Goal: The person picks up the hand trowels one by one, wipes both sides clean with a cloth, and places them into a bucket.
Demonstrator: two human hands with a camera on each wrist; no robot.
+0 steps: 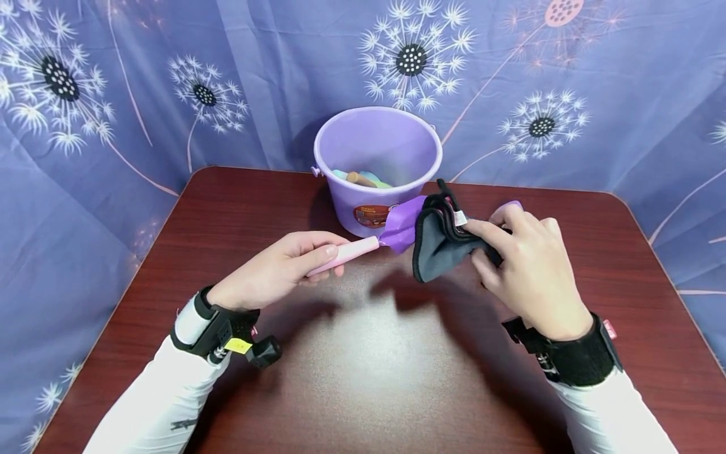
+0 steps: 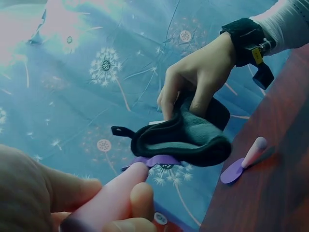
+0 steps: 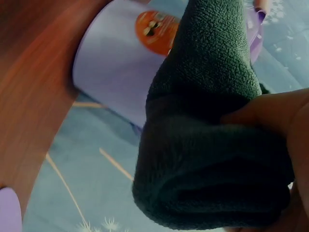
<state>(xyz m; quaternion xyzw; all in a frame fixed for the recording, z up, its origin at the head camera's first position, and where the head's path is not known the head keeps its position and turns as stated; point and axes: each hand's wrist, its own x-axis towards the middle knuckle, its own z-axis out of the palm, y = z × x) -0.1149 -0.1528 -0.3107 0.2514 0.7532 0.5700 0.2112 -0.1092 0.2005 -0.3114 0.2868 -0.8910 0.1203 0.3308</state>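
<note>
My left hand (image 1: 283, 265) grips the pale pink handle of a toy shovel (image 1: 351, 252); its purple blade points right. My right hand (image 1: 530, 265) pinches a folded dark grey cloth (image 1: 439, 249) with black edging and a small white tag. The cloth lies against the far end of the blade and hides part of it. In the left wrist view, the cloth (image 2: 183, 140) covers most of the blade behind the pink handle (image 2: 108, 200). Close up in the right wrist view, the bunched cloth (image 3: 207, 159) shows a fuzzy surface under my fingers.
Behind the hands a lilac bucket (image 1: 346, 202) with an orange label stands near the table's back edge, several small pieces inside. Another purple piece with a pale pink handle (image 2: 253, 152) lies on the dark red wooden table (image 1: 272, 403) to the right. Dandelion-print fabric (image 1: 283, 82) hangs behind.
</note>
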